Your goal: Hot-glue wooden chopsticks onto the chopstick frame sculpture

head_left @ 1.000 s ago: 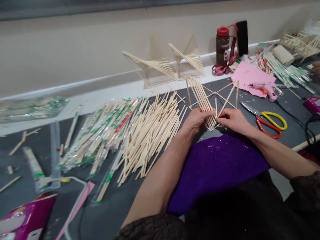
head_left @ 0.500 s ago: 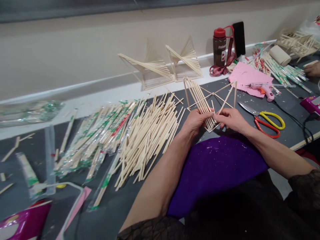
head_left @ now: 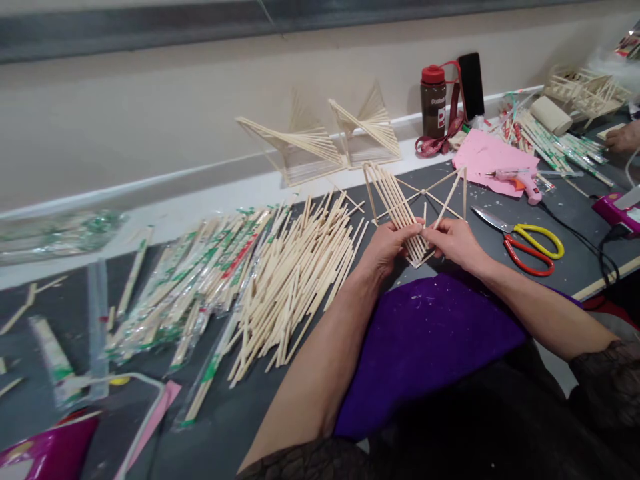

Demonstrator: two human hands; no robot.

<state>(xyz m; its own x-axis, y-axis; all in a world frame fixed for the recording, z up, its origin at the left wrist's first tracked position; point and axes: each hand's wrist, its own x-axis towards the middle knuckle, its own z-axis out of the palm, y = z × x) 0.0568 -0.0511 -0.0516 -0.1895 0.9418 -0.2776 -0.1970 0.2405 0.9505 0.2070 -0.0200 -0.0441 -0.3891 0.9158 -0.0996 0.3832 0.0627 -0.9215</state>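
Observation:
Both my hands hold a frame built of thin wooden sticks (head_left: 400,200) that stands on the grey table (head_left: 250,413). My left hand (head_left: 387,247) is closed on the near end of its row of slanted sticks. My right hand (head_left: 453,241) pinches the same near corner from the right. The frame's square base and crossed diagonals reach away from my hands toward the wall. A purple cloth (head_left: 430,333) lies just under my forearms.
A big heap of bare sticks (head_left: 295,273) and wrapped chopsticks (head_left: 200,280) lies to the left. Two finished stick frames (head_left: 325,140) stand by the wall. Scissors (head_left: 530,243), a glue gun (head_left: 520,180) on pink paper, a bottle (head_left: 433,100) sit right. Another person's hand (head_left: 623,139) rests far right.
The view has shifted slightly, so everything sits a little more to the left. My hands have stayed on the near corner of the stick frame, with only small finger movements.

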